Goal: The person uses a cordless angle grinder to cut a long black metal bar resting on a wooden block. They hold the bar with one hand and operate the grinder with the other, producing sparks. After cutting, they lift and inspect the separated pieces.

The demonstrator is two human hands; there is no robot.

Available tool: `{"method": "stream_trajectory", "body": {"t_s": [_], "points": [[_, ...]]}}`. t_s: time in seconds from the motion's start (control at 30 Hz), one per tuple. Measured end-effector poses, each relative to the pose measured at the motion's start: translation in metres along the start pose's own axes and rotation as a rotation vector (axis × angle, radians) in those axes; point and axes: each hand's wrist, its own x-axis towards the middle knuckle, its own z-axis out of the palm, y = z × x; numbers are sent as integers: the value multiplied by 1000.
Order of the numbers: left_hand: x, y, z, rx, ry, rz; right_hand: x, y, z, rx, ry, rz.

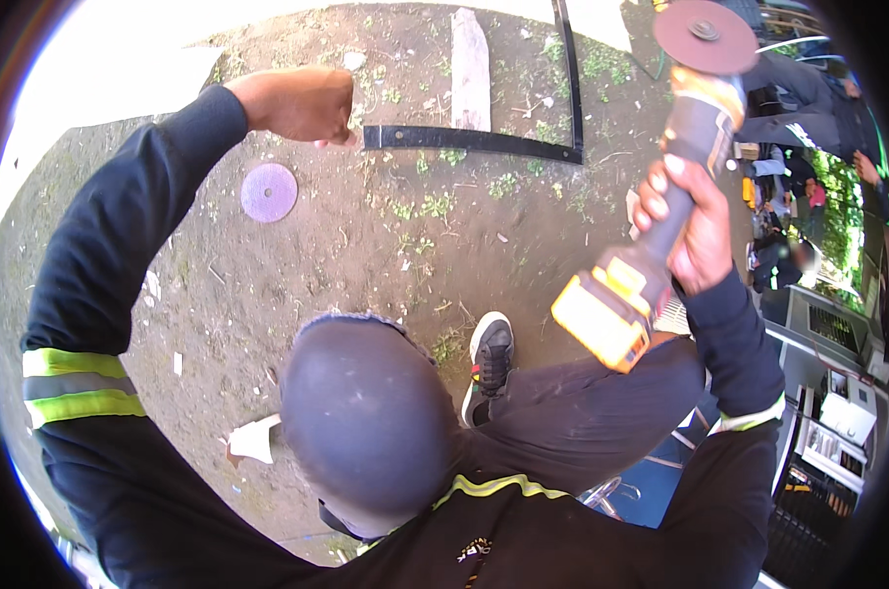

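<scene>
My right hand [698, 221] is wrapped round the body of a cordless angle grinder [702, 123]. The tool is held up at the right, its yellow battery toward me and its reddish-brown disc [688, 37] at the far end. Whether the disc spins, I cannot tell. At the upper left, my left hand [302, 106] is closed, with its fingers curled under; anything inside is hidden. It is close to the left end of a black flat-bar metal frame [474, 140], with a small gap showing. A purple cutting disc [253, 196] lies on the dirt below that hand.
A wooden board [471, 69] lies on the dirt, its near end at the metal bar. My shoe [491, 363] and bent leg are below. A rounded dark grey form [366, 422] covers the lower middle. People [798, 108] and equipment [842, 407] are along the right.
</scene>
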Motion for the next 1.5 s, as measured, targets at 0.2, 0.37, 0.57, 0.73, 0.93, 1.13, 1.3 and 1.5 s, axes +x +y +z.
{"method": "stream_trajectory", "body": {"t_s": [0.2,0.37,0.57,0.73,0.93,1.13,1.3,1.5], "points": [[3,-43,-4,122,-107,-7,41,-21,28,-19,-87,19],[-15,-63,-25,65,-193,-5,52,-37,38,-39,-135,77],[-29,-30,18,-114,-278,-28,101,-10,40,-23,-211,144],[-42,17,32,-62,-379,-28,148,-3,39,-26,-277,176],[-35,43,-26,-325,-186,-208,215,1,45,119,-483,146],[10,121,-25,-794,449,-350,229,25,64,148,-426,113],[73,154,-1,-1196,367,-220,203,45,52,151,-312,208],[122,172,67,-1423,439,-166,162,59,24,-140,-147,241]]}}
